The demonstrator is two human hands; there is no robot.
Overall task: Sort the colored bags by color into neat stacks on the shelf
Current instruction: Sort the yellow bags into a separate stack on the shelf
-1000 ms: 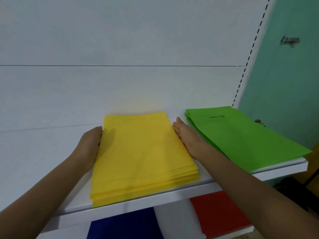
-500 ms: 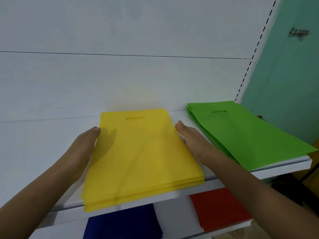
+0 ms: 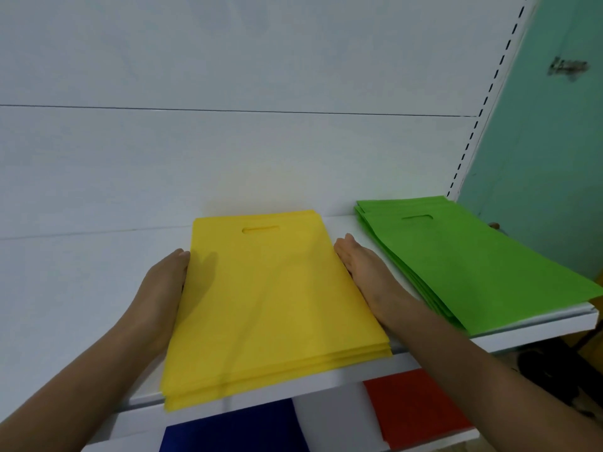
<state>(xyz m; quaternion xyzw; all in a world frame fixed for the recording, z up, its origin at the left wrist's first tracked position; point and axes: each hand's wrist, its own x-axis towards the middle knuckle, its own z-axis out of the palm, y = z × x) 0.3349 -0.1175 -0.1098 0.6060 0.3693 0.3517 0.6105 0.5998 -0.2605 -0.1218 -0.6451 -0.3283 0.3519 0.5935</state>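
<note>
Hands flat, fingers straight: left hand (image 3: 163, 288), right hand (image 3: 365, 272) press yellow bag stack (image 3: 270, 298) sides.

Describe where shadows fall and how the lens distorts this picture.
Head view: the left hand casts a soft shadow on the yellow stack; wide-angle bend tilts the slotted upright and the shelf edge; no harsh glare shows.

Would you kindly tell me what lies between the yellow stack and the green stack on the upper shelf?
In the head view, the right hand lies flat against the yellow stack, beside the green stack.
</note>
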